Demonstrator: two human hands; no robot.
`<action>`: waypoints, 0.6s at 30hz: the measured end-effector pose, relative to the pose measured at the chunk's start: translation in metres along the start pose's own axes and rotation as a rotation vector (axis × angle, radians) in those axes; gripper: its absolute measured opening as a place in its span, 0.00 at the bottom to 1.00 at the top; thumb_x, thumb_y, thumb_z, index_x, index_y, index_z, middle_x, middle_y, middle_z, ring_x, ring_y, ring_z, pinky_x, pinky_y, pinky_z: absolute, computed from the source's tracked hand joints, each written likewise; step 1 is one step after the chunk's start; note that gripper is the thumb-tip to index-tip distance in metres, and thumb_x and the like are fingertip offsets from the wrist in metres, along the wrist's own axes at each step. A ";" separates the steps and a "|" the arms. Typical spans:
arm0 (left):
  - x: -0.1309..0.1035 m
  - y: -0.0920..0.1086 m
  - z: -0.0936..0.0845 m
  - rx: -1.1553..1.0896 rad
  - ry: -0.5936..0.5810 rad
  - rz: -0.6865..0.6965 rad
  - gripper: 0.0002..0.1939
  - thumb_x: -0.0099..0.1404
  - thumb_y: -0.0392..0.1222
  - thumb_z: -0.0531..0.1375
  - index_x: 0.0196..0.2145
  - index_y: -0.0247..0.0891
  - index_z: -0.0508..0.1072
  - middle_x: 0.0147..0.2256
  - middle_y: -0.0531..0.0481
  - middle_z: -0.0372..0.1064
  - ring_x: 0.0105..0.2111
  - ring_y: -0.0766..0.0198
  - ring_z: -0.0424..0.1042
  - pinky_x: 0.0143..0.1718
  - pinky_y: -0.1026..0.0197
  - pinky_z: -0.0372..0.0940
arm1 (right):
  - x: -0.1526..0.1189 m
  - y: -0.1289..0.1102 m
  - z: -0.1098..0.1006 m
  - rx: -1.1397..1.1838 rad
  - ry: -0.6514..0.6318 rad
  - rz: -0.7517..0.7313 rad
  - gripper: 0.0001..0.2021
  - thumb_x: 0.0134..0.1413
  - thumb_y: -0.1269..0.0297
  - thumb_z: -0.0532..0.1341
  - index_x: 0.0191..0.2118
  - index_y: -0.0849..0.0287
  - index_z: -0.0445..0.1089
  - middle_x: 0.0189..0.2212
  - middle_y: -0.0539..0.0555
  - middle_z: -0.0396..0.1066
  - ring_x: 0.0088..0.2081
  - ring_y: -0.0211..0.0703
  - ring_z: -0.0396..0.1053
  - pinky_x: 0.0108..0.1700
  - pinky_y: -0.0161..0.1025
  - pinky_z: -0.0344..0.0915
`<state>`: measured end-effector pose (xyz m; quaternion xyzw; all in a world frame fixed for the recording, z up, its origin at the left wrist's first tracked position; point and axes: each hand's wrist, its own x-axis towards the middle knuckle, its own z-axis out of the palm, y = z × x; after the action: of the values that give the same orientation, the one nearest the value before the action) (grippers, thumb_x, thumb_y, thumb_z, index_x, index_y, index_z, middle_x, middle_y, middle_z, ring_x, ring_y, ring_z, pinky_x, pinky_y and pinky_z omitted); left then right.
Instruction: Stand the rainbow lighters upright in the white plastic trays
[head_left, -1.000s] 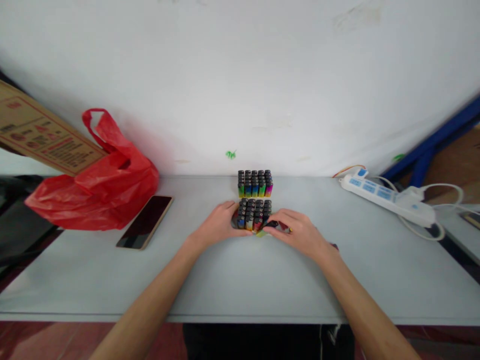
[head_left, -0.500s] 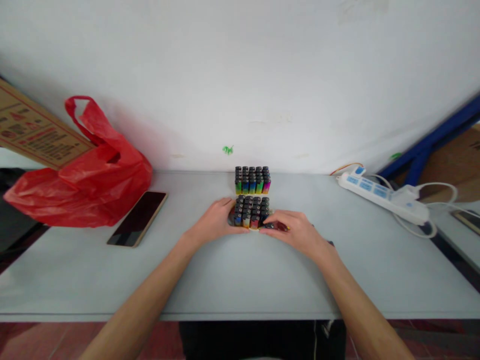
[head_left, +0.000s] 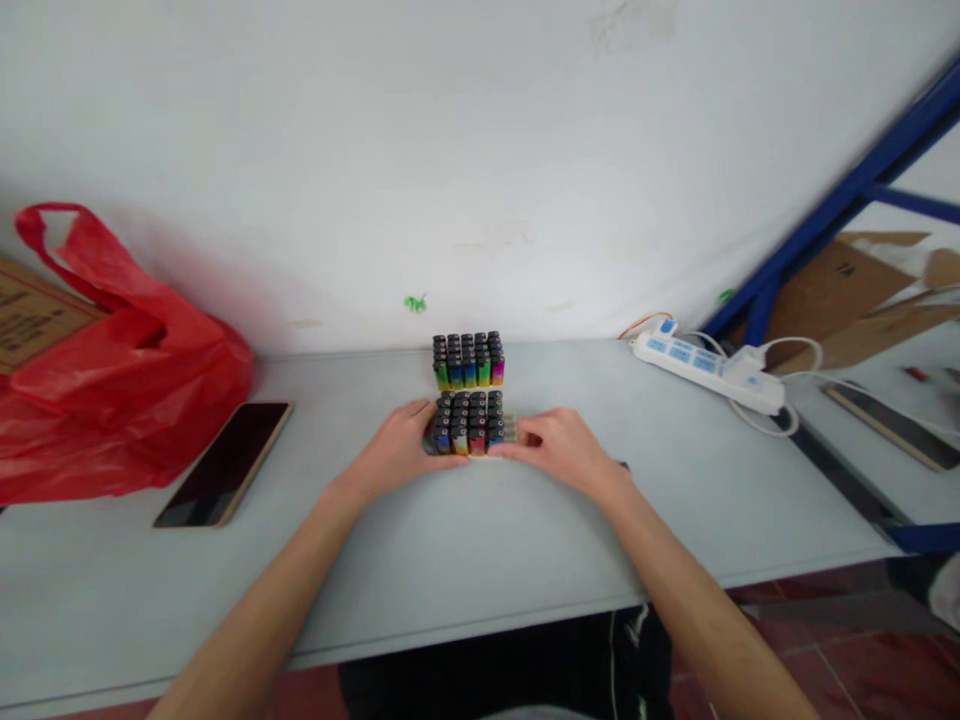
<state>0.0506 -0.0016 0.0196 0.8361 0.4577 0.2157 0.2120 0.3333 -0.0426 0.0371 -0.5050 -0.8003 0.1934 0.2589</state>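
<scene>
A front block of lighters (head_left: 469, 425) with black tops and coloured bodies stands upright in rows on the table. Pale slots (head_left: 510, 428) of its tray show at the right end, without lighters in them. My left hand (head_left: 401, 443) is closed round the left end of this block, its thumb along the front edge. At the right end is my right hand (head_left: 559, 445), fingers bent, thumb reaching to the front row. A dark red lighter body (head_left: 531, 440) shows under its fingers, mostly hidden. Behind stands a second block of lighters (head_left: 469, 362), untouched.
A red plastic bag (head_left: 142, 370) and a cardboard box (head_left: 37, 320) are at the left, with a phone (head_left: 225, 465) beside them. A white power strip (head_left: 705, 372) with cables lies at the right, near a blue metal frame (head_left: 825, 225). A white wall rises behind the table.
The view has turned to the right, so things sit further left. My right hand has shifted slightly off the block's right end, uncovering pale slots; the lighter in it is now mostly hidden.
</scene>
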 end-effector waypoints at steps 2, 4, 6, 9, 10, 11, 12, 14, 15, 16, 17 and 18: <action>0.001 0.001 -0.001 -0.009 -0.019 0.022 0.31 0.56 0.61 0.76 0.51 0.43 0.78 0.49 0.42 0.81 0.51 0.40 0.79 0.56 0.44 0.71 | -0.004 0.007 -0.023 0.040 0.128 0.057 0.35 0.73 0.33 0.54 0.23 0.56 0.71 0.18 0.51 0.69 0.23 0.39 0.63 0.32 0.39 0.53; 0.001 0.002 -0.002 -0.008 -0.027 0.023 0.30 0.56 0.61 0.76 0.50 0.43 0.78 0.49 0.41 0.81 0.51 0.39 0.79 0.56 0.43 0.72 | -0.014 0.016 -0.048 0.032 0.254 0.127 0.32 0.75 0.38 0.53 0.27 0.57 0.73 0.20 0.51 0.71 0.24 0.41 0.66 0.33 0.39 0.58; 0.001 0.003 -0.003 0.000 -0.024 0.013 0.29 0.56 0.61 0.76 0.48 0.43 0.78 0.47 0.41 0.81 0.50 0.40 0.79 0.55 0.43 0.72 | -0.030 0.025 -0.068 -0.016 0.258 0.158 0.27 0.74 0.41 0.57 0.31 0.57 0.76 0.24 0.52 0.75 0.27 0.43 0.70 0.34 0.40 0.62; 0.002 0.003 -0.002 0.021 -0.030 0.019 0.29 0.57 0.64 0.75 0.47 0.42 0.77 0.46 0.42 0.80 0.48 0.41 0.79 0.53 0.44 0.73 | -0.066 0.040 -0.080 -0.047 0.198 0.153 0.19 0.72 0.45 0.63 0.42 0.55 0.80 0.38 0.56 0.80 0.38 0.48 0.76 0.39 0.42 0.69; 0.002 0.002 -0.002 0.028 -0.036 0.022 0.30 0.57 0.64 0.75 0.47 0.42 0.77 0.46 0.41 0.80 0.47 0.41 0.79 0.52 0.43 0.73 | -0.079 0.045 -0.079 -0.054 0.188 0.163 0.18 0.70 0.45 0.64 0.45 0.55 0.81 0.42 0.58 0.80 0.40 0.49 0.77 0.39 0.43 0.71; 0.002 0.002 -0.002 0.032 -0.041 0.026 0.30 0.57 0.64 0.74 0.47 0.41 0.77 0.46 0.41 0.80 0.47 0.41 0.79 0.52 0.43 0.73 | -0.092 0.051 -0.076 -0.058 0.162 0.178 0.18 0.70 0.45 0.65 0.49 0.54 0.81 0.46 0.59 0.80 0.43 0.51 0.77 0.41 0.44 0.73; 0.002 0.002 -0.001 0.035 -0.046 0.028 0.30 0.57 0.65 0.74 0.47 0.41 0.77 0.46 0.41 0.80 0.46 0.41 0.79 0.52 0.43 0.73 | -0.104 0.056 -0.072 -0.061 0.149 0.187 0.18 0.69 0.45 0.65 0.51 0.53 0.81 0.49 0.60 0.79 0.45 0.53 0.78 0.44 0.46 0.74; 0.002 0.001 -0.001 0.032 -0.049 0.031 0.29 0.58 0.65 0.73 0.47 0.41 0.77 0.46 0.41 0.80 0.47 0.42 0.79 0.53 0.43 0.73 | -0.123 0.066 -0.062 -0.060 0.132 0.188 0.19 0.69 0.45 0.66 0.54 0.51 0.81 0.51 0.60 0.79 0.51 0.56 0.77 0.53 0.52 0.75; 0.002 0.001 -0.001 0.031 -0.048 0.033 0.29 0.58 0.65 0.73 0.47 0.42 0.77 0.47 0.41 0.80 0.47 0.42 0.79 0.54 0.43 0.73 | -0.130 0.069 -0.057 -0.059 0.137 0.187 0.18 0.69 0.45 0.66 0.54 0.50 0.81 0.51 0.60 0.79 0.53 0.57 0.77 0.57 0.54 0.74; 0.002 0.001 -0.002 0.033 -0.047 0.034 0.30 0.58 0.66 0.73 0.47 0.43 0.77 0.46 0.41 0.80 0.47 0.42 0.79 0.54 0.43 0.73 | -0.135 0.072 -0.053 -0.055 0.142 0.187 0.18 0.69 0.46 0.66 0.53 0.50 0.81 0.52 0.60 0.78 0.54 0.57 0.77 0.59 0.56 0.73; 0.002 0.001 -0.002 0.039 -0.048 0.035 0.30 0.58 0.67 0.73 0.47 0.42 0.76 0.46 0.40 0.80 0.47 0.42 0.79 0.54 0.43 0.73 | -0.138 0.074 -0.050 -0.050 0.150 0.189 0.17 0.69 0.46 0.66 0.53 0.50 0.82 0.52 0.59 0.78 0.55 0.57 0.76 0.60 0.56 0.73; 0.002 0.001 -0.002 0.046 -0.050 0.036 0.30 0.58 0.68 0.72 0.46 0.42 0.76 0.46 0.40 0.80 0.47 0.42 0.79 0.54 0.43 0.73 | -0.140 0.075 -0.048 -0.044 0.158 0.192 0.16 0.69 0.46 0.66 0.52 0.50 0.82 0.52 0.59 0.78 0.55 0.57 0.76 0.61 0.56 0.73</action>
<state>0.0513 0.0001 0.0224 0.8538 0.4421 0.1880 0.2004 0.4653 -0.1364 0.0021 -0.5984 -0.7296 0.1593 0.2902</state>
